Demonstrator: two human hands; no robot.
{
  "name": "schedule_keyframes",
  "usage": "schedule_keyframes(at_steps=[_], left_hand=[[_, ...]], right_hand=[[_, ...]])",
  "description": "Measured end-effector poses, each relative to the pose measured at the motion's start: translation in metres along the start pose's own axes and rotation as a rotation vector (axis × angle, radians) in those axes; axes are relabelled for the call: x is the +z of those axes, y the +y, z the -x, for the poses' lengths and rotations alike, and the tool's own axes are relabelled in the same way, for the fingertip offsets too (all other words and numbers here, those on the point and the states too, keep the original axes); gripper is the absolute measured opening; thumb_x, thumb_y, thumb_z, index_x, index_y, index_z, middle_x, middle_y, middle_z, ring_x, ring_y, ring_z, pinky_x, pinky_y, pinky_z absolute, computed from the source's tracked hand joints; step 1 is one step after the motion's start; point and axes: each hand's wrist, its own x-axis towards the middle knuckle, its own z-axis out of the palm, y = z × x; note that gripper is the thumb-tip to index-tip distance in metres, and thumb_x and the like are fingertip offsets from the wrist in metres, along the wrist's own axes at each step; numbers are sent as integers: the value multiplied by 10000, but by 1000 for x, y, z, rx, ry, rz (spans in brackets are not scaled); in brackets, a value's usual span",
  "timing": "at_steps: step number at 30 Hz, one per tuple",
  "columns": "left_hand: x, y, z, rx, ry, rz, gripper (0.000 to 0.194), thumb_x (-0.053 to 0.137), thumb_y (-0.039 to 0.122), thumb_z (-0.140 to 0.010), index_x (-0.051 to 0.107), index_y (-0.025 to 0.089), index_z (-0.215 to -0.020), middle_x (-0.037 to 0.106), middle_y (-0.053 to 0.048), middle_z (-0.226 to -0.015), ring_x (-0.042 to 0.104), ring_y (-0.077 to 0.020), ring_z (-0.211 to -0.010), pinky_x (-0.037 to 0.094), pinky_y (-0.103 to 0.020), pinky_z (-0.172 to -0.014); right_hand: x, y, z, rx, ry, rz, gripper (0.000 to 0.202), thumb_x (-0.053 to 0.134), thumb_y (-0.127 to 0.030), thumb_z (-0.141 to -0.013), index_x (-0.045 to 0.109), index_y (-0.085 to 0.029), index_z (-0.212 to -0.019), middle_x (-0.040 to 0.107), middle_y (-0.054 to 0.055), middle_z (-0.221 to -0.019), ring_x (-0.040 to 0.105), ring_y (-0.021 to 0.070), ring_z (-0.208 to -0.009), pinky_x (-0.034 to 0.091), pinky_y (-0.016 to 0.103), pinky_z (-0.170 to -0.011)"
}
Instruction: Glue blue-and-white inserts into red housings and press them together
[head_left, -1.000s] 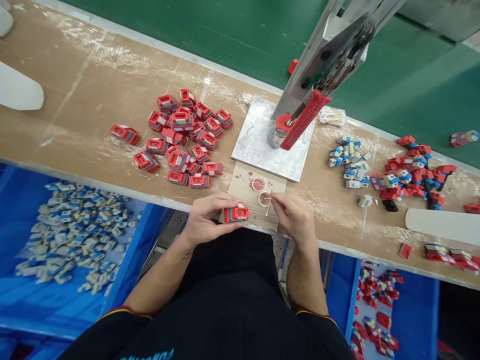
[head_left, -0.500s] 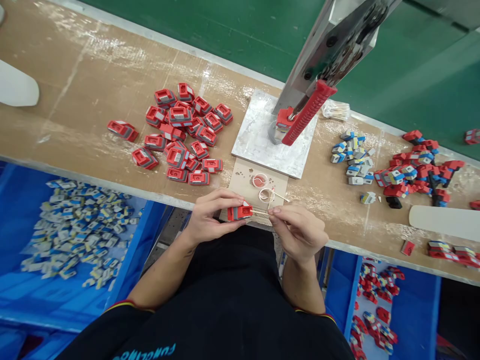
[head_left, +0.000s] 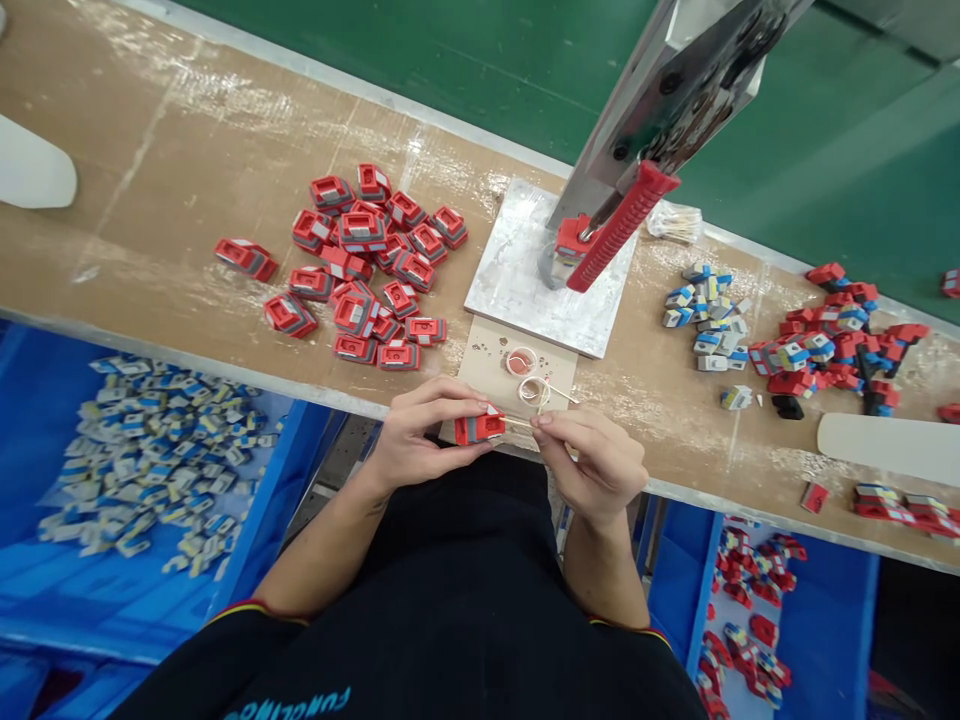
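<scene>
Between the thumb and fingers of my left hand (head_left: 420, 432) is a red and grey plastic part (head_left: 478, 427) at the table's front edge. My right hand (head_left: 592, 462) pinches a thin pale stick (head_left: 517, 421), whose left tip meets the right end of that part. Just beyond them, on a cardboard piece (head_left: 484, 360), stand a small round dish with red contents (head_left: 520, 362) and a second small round dish (head_left: 533, 393) with another stick lying across it.
A metal press with a red handle (head_left: 624, 228) stands on a metal plate (head_left: 514, 245). Red parts (head_left: 362, 232) are heaped left; blue-white pieces (head_left: 709, 315) and red assemblies (head_left: 840, 340) lie right. Blue bins (head_left: 262, 490) flank my body below the table.
The stick and my right hand have shifted slightly left, its tip now at the part's upper right. My left hand holds nearly the same pose.
</scene>
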Motion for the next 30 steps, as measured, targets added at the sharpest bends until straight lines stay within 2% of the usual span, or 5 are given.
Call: schedule_keyframes(at_steps=[8,17,23,27,30], left_hand=[[-1,0,-1,22,8,-39,328,914,253,-864,808,239,-1174,831,-94,-1034,805,-211,-926,675,-327,-828],[-1,0,-1,35,2,-12,372,914,226,-859,808,264,-1213,842,-97,-1075,807,-222,-956,679,-346,-852],[-1,-1,-1,41,13,-11,377,926,218,-847,806,254,-1203,846,-100,-1074,815,-224,-972,685,-341,-867],[0,-1,-1,32,7,30,398,931,221,-843,803,253,-1218,851,-107,-1092,827,-234,-980,692,-347,-871],[2,0,-1,32,4,45,396,926,224,-850,800,248,-1226,853,-114,-1099,833,-239,-987,695,-347,-875]], right_hand=[[-5,-2,-3,3,-63,6,193,713,-79,-975,753,-246,-1063,836,23,-834,766,167,-614,622,280,-547],[-3,1,3,1,6,18,336,734,-43,-939,762,-279,-1176,846,15,-866,783,183,-642,628,290,-564],[-5,-1,1,-15,-43,2,240,722,-73,-968,762,-252,-1121,842,24,-844,769,173,-613,615,287,-545],[-2,-4,1,4,23,-60,343,724,-40,-944,774,-263,-1200,851,20,-861,785,186,-637,618,293,-541],[2,-6,1,-8,24,-114,363,714,-45,-953,773,-265,-1236,854,21,-867,794,191,-649,632,298,-554]])
